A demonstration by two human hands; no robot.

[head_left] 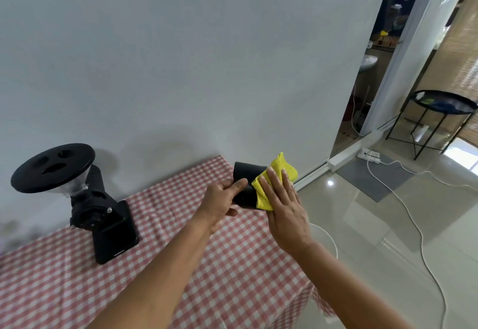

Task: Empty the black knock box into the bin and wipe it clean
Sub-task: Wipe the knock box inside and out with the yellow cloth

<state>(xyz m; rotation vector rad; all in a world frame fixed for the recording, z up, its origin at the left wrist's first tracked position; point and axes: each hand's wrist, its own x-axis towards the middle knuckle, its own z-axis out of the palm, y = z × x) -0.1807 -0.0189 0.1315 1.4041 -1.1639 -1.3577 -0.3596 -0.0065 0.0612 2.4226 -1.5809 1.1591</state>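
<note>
The left hand [222,199] grips the black knock box [247,173], thumb curled over its wall, and holds it above the far right corner of the bench [245,251]. The right hand [284,207], fingers straight and together, presses a yellow cloth [282,167] flat against the box's right side. To wipe well, I judge the left should turn the box while the cloth works round wall, rim and inside. Both forearms reach forward.
</note>
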